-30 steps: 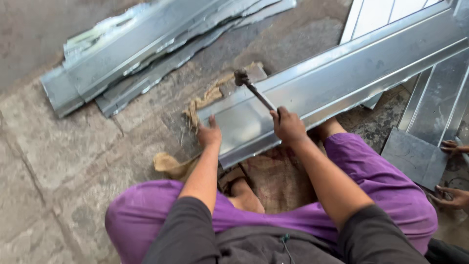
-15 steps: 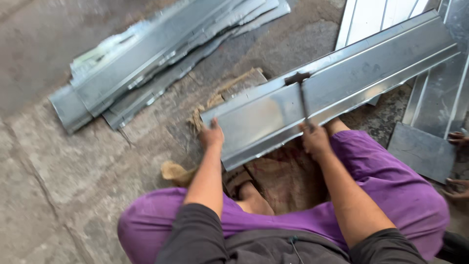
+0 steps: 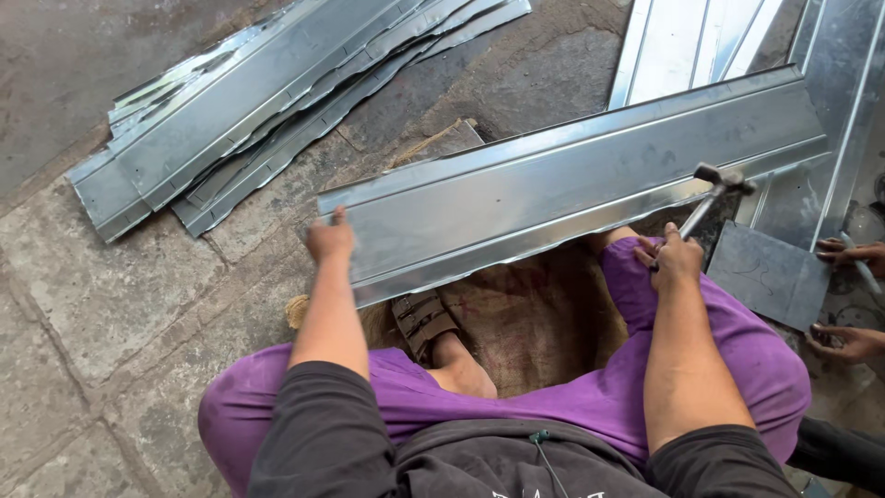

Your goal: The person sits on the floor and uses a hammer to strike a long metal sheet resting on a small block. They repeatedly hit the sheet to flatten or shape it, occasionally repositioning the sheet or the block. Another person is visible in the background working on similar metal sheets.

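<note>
A long folded strip of galvanised sheet metal [image 3: 572,175] lies across my lap, over a piece of sacking on the stone floor. My left hand [image 3: 329,240] presses down on the strip's left end, fingers wrapped over its near edge. My right hand [image 3: 676,261] grips the handle of a hammer [image 3: 717,187]. The hammer's head sits against the near edge of the strip, close to its right end. I sit cross-legged in purple trousers, one sandalled foot [image 3: 426,323] showing under the strip.
A stack of similar bent metal strips [image 3: 267,101] lies on the floor at upper left. More sheet metal [image 3: 701,41] leans at upper right. A dark flat plate [image 3: 770,277] rests at right, where another person's hands [image 3: 848,295] work.
My right hand carried the hammer from the strip's left end along to its right end. The left hand stayed pressed on the left end.
</note>
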